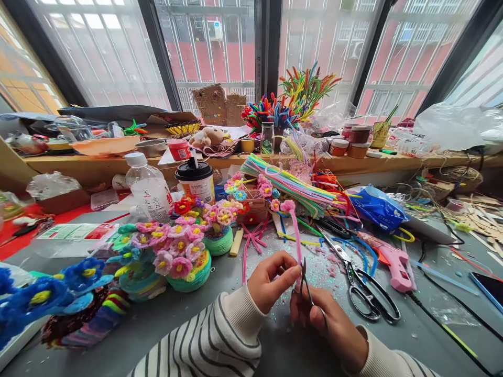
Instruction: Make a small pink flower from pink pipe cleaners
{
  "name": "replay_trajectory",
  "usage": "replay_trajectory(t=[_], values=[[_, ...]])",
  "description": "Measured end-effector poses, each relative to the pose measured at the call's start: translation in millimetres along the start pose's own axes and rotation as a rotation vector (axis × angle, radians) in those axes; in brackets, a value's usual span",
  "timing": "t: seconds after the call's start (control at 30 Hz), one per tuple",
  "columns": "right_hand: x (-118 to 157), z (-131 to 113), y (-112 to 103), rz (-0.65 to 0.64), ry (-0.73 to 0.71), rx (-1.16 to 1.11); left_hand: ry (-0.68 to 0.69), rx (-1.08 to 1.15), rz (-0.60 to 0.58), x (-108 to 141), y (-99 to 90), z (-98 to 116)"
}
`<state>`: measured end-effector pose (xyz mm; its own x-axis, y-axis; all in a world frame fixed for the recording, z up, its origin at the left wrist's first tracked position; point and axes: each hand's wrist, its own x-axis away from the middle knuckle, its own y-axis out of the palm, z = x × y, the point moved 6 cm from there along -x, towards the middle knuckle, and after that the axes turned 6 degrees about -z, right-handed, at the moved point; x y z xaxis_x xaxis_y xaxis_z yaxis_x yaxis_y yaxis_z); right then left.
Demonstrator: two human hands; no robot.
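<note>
A pink pipe cleaner [297,234] stands nearly upright, its top end bent into a fluffy curl. My left hand [273,280] pinches it low down between thumb and fingers. Small scissors [304,280] are gripped in my right hand [324,319], their blades up against the pipe cleaner's lower part. Whether the blades are cutting into it cannot be seen. Pink fluff trimmings [333,264] and glitter lie on the table around both hands. Left of my hands are several pipe-cleaner flowers [183,246] in wrapped pots.
Large scissors [363,293] and a pink glue gun [398,269] with its cord lie at right. A bundle of coloured pipe cleaners [291,183] rests behind. A plastic bottle [147,186], a lidded cup [195,180] and a blue packet [377,207] stand farther back. A phone [489,288] lies at the right edge.
</note>
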<state>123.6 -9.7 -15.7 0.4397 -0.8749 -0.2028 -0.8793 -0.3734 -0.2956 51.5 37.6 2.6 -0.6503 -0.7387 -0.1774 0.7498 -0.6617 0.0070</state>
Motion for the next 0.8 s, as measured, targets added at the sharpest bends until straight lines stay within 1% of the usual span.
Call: replay_trajectory(t=[0.13,0.33,0.5,0.67,0.8], values=[[0.6,1.4,-2.6,0.033,-0.012,0.056,-0.014,-0.037,-0.009,0.3,0.0,-1.5],[1.2,0.6,-3.6,0.057,-0.037,0.104,-0.036,-0.017,-0.007,-0.6,0.1,-3.3],[2.1,2.1,-5.9,0.086,-0.019,0.151,-0.061,0.002,-0.013,-1.3,1.8,-3.1],[3.6,6.3,-8.9,0.140,0.003,0.236,-0.041,0.027,0.011,-2.6,0.6,-0.7],[3.8,7.9,-8.5,0.139,0.038,0.254,-0.043,0.043,0.017,-2.7,-0.5,-2.4]])
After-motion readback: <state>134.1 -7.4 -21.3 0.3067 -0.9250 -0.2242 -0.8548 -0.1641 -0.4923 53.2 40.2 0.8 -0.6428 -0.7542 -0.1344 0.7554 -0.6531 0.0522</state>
